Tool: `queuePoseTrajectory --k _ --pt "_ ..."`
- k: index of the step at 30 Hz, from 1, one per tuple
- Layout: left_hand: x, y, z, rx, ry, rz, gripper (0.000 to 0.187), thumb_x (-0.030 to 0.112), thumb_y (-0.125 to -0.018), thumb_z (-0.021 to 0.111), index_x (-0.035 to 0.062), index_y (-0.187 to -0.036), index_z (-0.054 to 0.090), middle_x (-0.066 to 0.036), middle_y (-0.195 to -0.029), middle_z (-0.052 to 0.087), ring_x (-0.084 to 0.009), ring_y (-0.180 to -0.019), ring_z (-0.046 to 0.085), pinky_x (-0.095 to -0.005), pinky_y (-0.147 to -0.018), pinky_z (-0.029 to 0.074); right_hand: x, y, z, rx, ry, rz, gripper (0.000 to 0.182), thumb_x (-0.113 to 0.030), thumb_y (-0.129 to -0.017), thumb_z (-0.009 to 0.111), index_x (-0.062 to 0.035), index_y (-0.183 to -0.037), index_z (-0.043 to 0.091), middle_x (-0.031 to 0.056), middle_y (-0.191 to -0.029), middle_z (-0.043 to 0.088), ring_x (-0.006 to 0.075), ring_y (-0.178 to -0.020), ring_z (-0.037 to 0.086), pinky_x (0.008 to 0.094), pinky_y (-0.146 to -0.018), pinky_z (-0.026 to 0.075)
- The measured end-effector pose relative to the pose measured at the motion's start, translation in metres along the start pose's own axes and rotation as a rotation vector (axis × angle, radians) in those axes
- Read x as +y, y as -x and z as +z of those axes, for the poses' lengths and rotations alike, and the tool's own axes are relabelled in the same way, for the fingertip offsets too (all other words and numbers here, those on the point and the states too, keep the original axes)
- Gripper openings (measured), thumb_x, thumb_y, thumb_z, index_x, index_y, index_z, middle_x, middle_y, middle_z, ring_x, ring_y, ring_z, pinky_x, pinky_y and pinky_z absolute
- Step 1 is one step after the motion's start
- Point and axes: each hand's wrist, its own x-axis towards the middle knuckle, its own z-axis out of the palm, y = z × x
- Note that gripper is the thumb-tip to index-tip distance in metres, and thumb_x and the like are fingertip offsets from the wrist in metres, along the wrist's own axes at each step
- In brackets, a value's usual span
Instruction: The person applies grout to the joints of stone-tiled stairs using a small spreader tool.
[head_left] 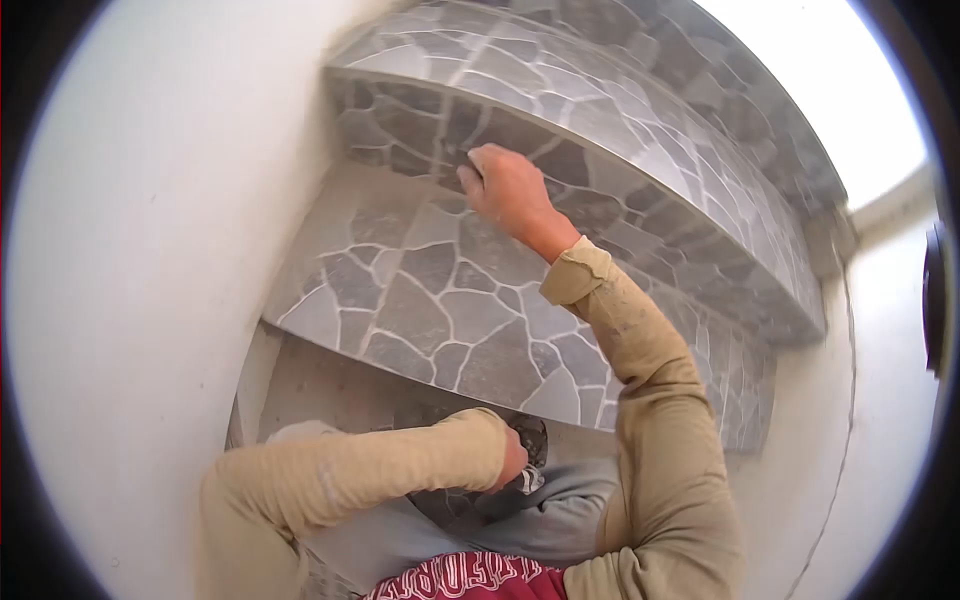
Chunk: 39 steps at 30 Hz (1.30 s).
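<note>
My right hand [510,195] reaches up to the riser [590,165] of a step clad in grey stone-pattern tile with pale joints. Its fingers are curled together close to the riser; whatever is in them, if anything, is too small or hidden to name. My left hand [513,462] is low in front of my body, mostly covered by its tan sleeve, and its fingers do not show. Beside it are a dark patterned thing and a small black-and-white striped thing [531,480] that I cannot identify. The tiled tread [440,310] lies between my two hands.
A plain white wall [170,250] borders the steps on the left. Higher steps [660,130] curve up to the right, toward bright light. On the right a pale wall [810,480] has a crack or thin cable down it, and a dark object [934,300] is at the edge.
</note>
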Motion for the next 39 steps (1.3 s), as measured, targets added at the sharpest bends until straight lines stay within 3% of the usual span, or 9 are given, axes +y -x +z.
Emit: queuePoseTrajectory --k 4,8,11,18,23,30,33,35,39 --pt "0.004 0.014 0.006 0.083 0.086 -0.051 0.03 0.023 -0.078 0.066 0.0063 -0.104 0.067 -0.016 -0.099 0.071 -0.0334 -0.096 0.069 -0.0442 -0.081 0.055 0.046 0.062 -0.043 -0.004 -0.12 0.054 0.016 -0.018 -0.085 0.063 -0.0022 -0.086 0.064 0.0174 -0.088 0.063 0.0409 -0.081 0.06 0.0452 -0.07 0.049" --pt "-0.008 0.016 0.009 0.108 0.106 -0.112 0.031 0.025 -0.076 0.071 0.0049 -0.1 0.071 -0.015 -0.103 0.071 -0.0317 -0.099 0.068 -0.0428 -0.084 0.054 0.08 0.124 -0.103 0.235 -0.081 0.405 0.019 -0.018 -0.086 0.066 0.0012 -0.088 0.067 0.016 -0.071 0.063 0.0251 -0.061 0.06 0.0353 -0.06 0.047" --pt "-0.013 0.007 0.005 0.041 0.083 -0.132 0.032 0.025 -0.075 0.071 0.0066 -0.102 0.071 -0.015 -0.103 0.071 -0.0321 -0.099 0.068 -0.0428 -0.083 0.054 0.101 0.128 -0.106 0.447 -0.141 0.434 0.019 -0.018 -0.087 0.066 0.0014 -0.088 0.067 0.0142 -0.065 0.061 0.0178 -0.058 0.057 0.0333 -0.059 0.046" --pt "-0.03 -0.012 0.005 -0.001 0.099 -0.143 0.03 0.023 -0.08 0.063 0.0083 -0.105 0.066 -0.017 -0.101 0.07 -0.0355 -0.097 0.067 -0.0458 -0.082 0.053 0.055 0.049 -0.043 0.515 -0.065 0.088 0.014 -0.014 -0.087 0.066 0.0003 -0.087 0.067 0.0155 -0.076 0.064 0.0313 -0.067 0.064 0.0377 -0.06 0.048" --pt "-0.017 0.043 0.011 0.222 0.208 -0.408 0.027 0.024 -0.077 0.07 0.0074 -0.098 0.072 -0.016 -0.107 0.07 -0.0335 -0.101 0.066 -0.0445 -0.086 0.052 0.079 0.08 -0.066 0.53 -0.13 0.213 0.012 -0.013 -0.088 0.065 -0.0011 -0.087 0.067 0.0145 -0.075 0.062 0.0329 -0.067 0.062 0.0393 -0.06 0.047" --pt "-0.03 0.017 0.022 0.102 0.205 -0.333 0.029 0.022 -0.082 0.061 0.0075 -0.107 0.062 -0.02 -0.096 0.069 -0.038 -0.094 0.067 -0.0485 -0.079 0.053 0.047 0.031 -0.022 0.541 -0.128 0.065 0.013 -0.013 -0.088 0.064 -0.0016 -0.083 0.066 0.0154 -0.074 0.062 0.034 -0.065 0.062 0.0413 -0.058 0.047" --pt "-0.034 0.044 0.024 0.181 0.221 -0.466 0.031 0.023 -0.082 0.061 0.0093 -0.11 0.061 -0.019 -0.096 0.069 -0.0378 -0.094 0.066 -0.0484 -0.079 0.053 0.068 0.06 -0.043 0.514 -0.085 0.17 0.012 -0.013 -0.088 0.064 -0.0016 -0.085 0.066 0.0148 -0.074 0.061 0.0339 -0.066 0.062 0.0413 -0.058 0.047" --pt "-0.032 0.065 0.027 0.404 0.319 -0.492 0.033 0.025 -0.083 0.061 0.0108 -0.113 0.06 -0.018 -0.098 0.069 -0.0374 -0.095 0.066 -0.0479 -0.081 0.053 0.078 0.082 -0.062 0.475 -0.057 0.261 0.012 -0.013 -0.088 0.064 -0.0019 -0.085 0.066 0.0141 -0.076 0.061 0.0339 -0.067 0.062 0.0412 -0.058 0.047" --pt "-0.022 0.044 0.005 0.36 0.329 -0.506 0.033 0.027 -0.084 0.06 0.0119 -0.114 0.059 -0.019 -0.099 0.068 -0.0372 -0.096 0.066 -0.0484 -0.082 0.052 0.06 0.063 -0.044 0.504 -0.075 0.192 0.011 -0.013 -0.087 0.065 -0.0025 -0.085 0.066 0.0141 -0.076 0.062 0.0342 -0.067 0.062 0.0413 -0.058 0.048"
